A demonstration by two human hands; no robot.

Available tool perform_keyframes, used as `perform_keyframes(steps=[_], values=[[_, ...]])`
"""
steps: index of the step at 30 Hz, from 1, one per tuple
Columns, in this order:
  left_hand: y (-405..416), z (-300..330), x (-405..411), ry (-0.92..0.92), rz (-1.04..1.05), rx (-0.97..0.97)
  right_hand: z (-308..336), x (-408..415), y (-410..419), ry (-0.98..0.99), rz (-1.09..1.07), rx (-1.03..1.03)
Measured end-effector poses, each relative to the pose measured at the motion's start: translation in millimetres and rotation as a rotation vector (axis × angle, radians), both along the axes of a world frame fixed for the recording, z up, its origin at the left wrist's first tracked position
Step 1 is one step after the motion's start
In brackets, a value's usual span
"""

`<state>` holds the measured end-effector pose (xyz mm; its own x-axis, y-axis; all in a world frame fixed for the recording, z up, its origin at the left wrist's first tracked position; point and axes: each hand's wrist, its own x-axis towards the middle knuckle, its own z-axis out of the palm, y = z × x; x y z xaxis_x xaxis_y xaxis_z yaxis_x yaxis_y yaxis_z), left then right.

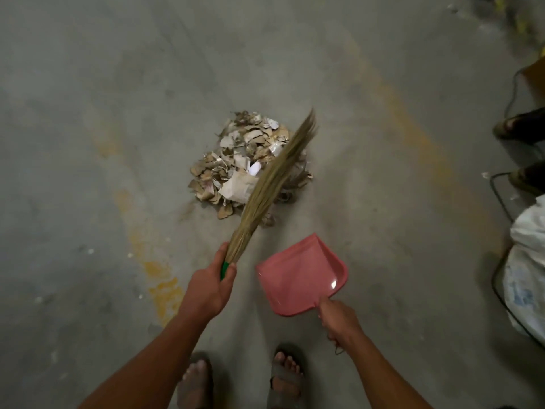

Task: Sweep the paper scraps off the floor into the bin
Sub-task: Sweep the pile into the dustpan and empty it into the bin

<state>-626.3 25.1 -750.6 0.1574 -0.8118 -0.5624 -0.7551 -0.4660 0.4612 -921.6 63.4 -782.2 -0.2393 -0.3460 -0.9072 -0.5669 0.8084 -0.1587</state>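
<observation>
The left hand (208, 286) grips a straw-bristled, green-handled broom (272, 184) lying across a heap of torn paper scraps (236, 160); the right hand (339, 321) holds a pink plastic dustpan (298, 276).

Dustpan (298, 276) is seen in pink; broom (274, 184) bristles straw-tan, its handle green. Scrap pile (244, 163) is noted as tan and white — floor (118, 113) grey, marked with faded yellow streaks.

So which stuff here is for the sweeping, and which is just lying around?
For the job: broom in the left hand, pink dustpan in the right hand, pile of paper scraps.

Just lying about: white sack, black cable, cardboard box.
</observation>
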Motion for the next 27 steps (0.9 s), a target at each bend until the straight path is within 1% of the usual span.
perform_keyframes(steps=[2, 5, 8, 10, 15, 21, 27], values=[[-12, -9, 5, 0.014, 0.079, -0.032, -7, 16, -11, 0.005, 0.025, 0.001], [-34, -19, 14, 0.032, 0.190, -0.074, -16, 40, -30, 0.020, -0.006, 0.020], [-56, -41, 33, 0.029, 0.307, -0.070, -30, 59, -48, 0.026, -0.038, 0.057], [-71, -59, 52, 0.034, 0.349, -0.055, -46, 72, -57, 0.017, -0.060, 0.091], [-93, -98, 103, 0.038, 0.365, -0.022, -87, 92, -89, 0.089, -0.037, 0.132], [-103, -135, 162, 0.014, 0.281, 0.014, -121, 89, -129, 0.215, 0.170, 0.074], [-104, -157, 187, 0.010, 0.275, 0.017, -142, 104, -175, 0.300, 0.373, 0.071]])
